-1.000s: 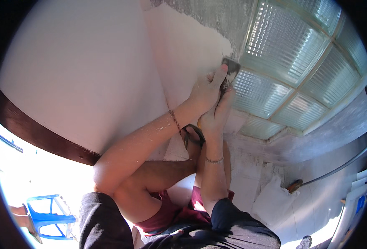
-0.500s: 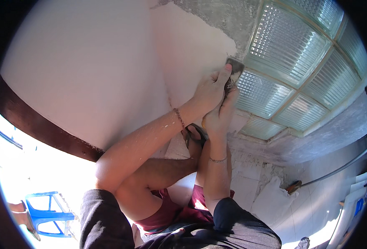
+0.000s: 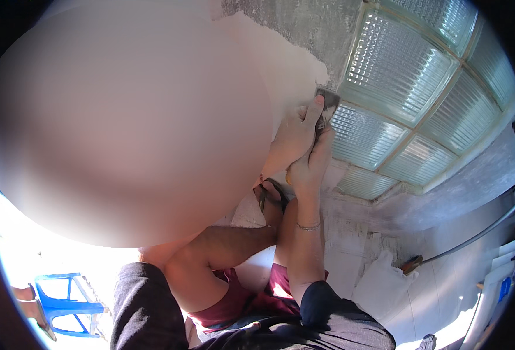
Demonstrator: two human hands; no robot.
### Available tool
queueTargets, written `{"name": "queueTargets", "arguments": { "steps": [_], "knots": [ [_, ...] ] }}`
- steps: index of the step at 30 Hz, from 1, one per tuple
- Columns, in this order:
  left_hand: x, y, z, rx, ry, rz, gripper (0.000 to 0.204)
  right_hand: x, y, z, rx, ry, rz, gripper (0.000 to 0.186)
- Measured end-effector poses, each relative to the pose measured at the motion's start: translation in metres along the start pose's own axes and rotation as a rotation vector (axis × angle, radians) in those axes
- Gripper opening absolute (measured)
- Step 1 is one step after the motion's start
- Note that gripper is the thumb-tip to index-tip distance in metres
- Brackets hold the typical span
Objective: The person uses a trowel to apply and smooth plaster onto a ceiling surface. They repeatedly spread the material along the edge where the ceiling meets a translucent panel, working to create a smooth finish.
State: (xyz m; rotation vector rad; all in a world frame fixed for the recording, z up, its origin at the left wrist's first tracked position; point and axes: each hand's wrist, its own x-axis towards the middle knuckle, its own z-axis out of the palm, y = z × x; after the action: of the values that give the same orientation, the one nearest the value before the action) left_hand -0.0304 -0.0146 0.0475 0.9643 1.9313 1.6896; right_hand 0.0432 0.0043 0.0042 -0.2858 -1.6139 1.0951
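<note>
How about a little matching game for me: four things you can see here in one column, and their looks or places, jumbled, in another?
Things:
1. Scraper
2. Glass blocks
3. Stool
4. Shorts

Descriptions:
A. Blue, at the lower left of the picture
B. Dark red, worn by the person
C. Under the thumb of the left hand
D. Ribbed, at the upper right

Right pairs: 1-C, 2-D, 3-A, 4-B
</note>
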Motion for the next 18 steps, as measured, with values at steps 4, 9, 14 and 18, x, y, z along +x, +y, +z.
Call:
{"name": "queueTargets", "arguments": {
  "steps": [4,9,14,18],
  "knots": [
    [0.0014,-0.0014,0.0007,0.005,0.044,0.004,0.070,0.0022,-0.0038,-0.0017,-0.017,-0.021,0.026,0.030],
    [0.0021,0.0016,-0.0007,-0.028,0.042,0.055,0.070,0.0036,-0.0076,-0.0007,0.089,-0.038,0.178,0.028],
    [0.0022,0.0046,-0.0010,-0.020,0.057,0.007,0.070,0.0054,-0.0039,0.0017,0.026,-0.013,0.020,0.027],
    [0.0023,0.0042,-0.0007,-0.001,0.081,0.029,0.071,0.0056,-0.0022,0.0022,-0.080,0.023,-0.110,0.026]
  ]
}}
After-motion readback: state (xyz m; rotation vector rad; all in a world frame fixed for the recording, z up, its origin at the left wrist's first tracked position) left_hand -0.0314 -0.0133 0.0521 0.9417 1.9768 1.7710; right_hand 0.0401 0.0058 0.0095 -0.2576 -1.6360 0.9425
